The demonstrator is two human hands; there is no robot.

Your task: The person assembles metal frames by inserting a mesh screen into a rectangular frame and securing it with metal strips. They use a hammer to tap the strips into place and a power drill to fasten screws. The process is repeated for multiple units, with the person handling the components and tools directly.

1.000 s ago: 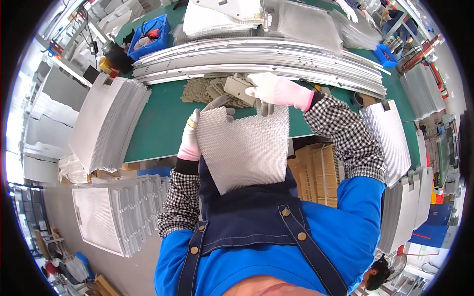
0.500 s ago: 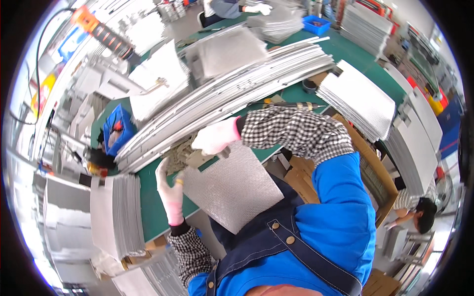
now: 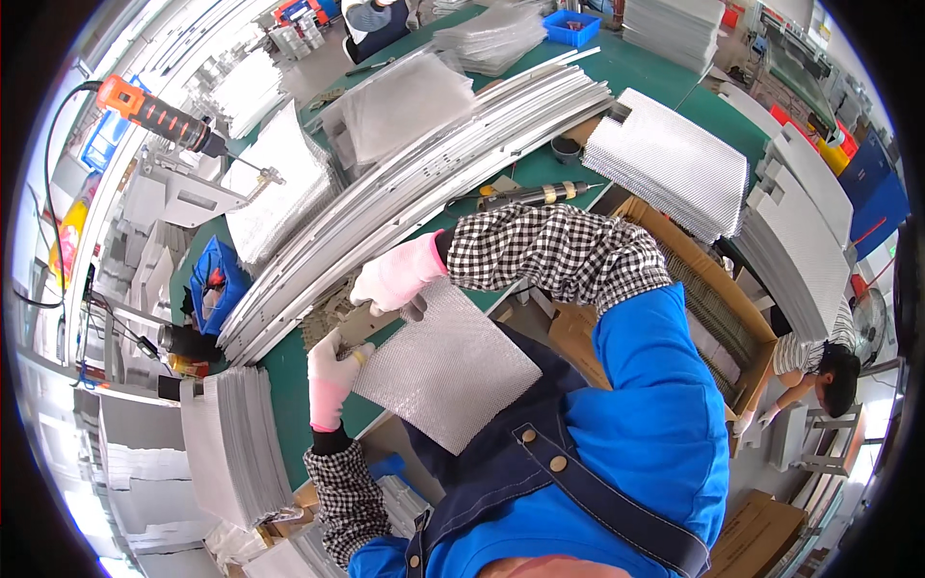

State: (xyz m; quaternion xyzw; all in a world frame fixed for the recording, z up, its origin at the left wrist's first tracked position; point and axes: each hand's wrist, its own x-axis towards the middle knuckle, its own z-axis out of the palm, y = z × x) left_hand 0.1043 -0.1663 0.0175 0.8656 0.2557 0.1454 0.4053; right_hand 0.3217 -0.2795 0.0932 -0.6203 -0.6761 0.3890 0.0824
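Observation:
A silvery mesh sheet (image 3: 453,366) lies tilted across my lap, its upper part over the edge of the green table. My right hand (image 3: 400,275), in a white and pink glove, is closed at the sheet's upper corner, with the fingertips partly hidden. At the left corner, my left hand (image 3: 332,380), gloved the same way, has its thumb on the sheet's edge and its fingers bent behind. Between and behind both hands lies a heap of small grey-beige pieces (image 3: 332,313). Whether either hand also holds one of these I cannot make out.
Long white metal strips (image 3: 414,178) lie across the green table (image 3: 617,183), a power screwdriver (image 3: 540,196) before them. A blue bin (image 3: 220,284), stacked mesh sheets (image 3: 665,164) and an open cardboard box (image 3: 708,308) stand around. An orange-black driver (image 3: 159,114) hangs left. Another person (image 3: 819,361) bends down at right.
My left hand has closed in on the sheet's left corner, its fingers more bent. My right hand has shifted slightly left and down. The whole view has swung a little.

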